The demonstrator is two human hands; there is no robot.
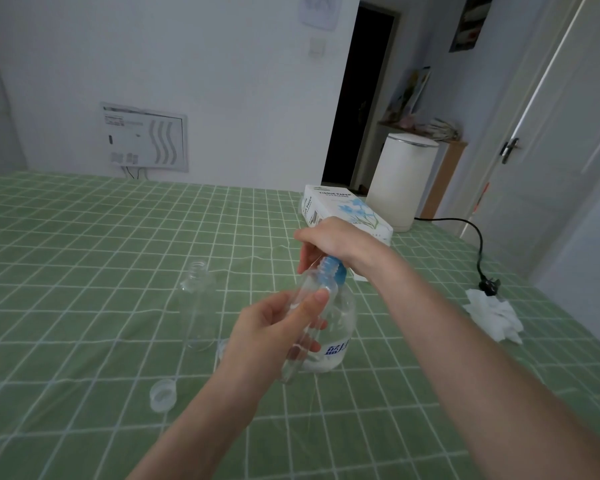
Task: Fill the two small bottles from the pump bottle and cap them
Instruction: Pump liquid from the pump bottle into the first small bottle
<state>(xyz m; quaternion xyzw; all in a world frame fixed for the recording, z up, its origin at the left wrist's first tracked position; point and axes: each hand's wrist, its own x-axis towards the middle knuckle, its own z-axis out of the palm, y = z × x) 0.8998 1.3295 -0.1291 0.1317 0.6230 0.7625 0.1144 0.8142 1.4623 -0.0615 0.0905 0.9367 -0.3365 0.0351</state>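
The left hand [274, 327] grips a small clear bottle [305, 320], tilted, its mouth up at the pump bottle [329, 327] spout; the right hand [329, 240] is clamped over the blue pump head [333, 271]. A misaligned mouth would likely spill on the green checked cloth [84, 237]. The second small bottle [198, 303] stands left of the hands, a loose cap [163, 393] below it. A tissue box [343, 209] lies beyond the right hand, near white walls.

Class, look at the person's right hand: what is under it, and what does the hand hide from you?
Under the right hand you can see the blue pump neck and the clear pump bottle. The pump head and nozzle are covered, so whether liquid is coming out cannot be seen.
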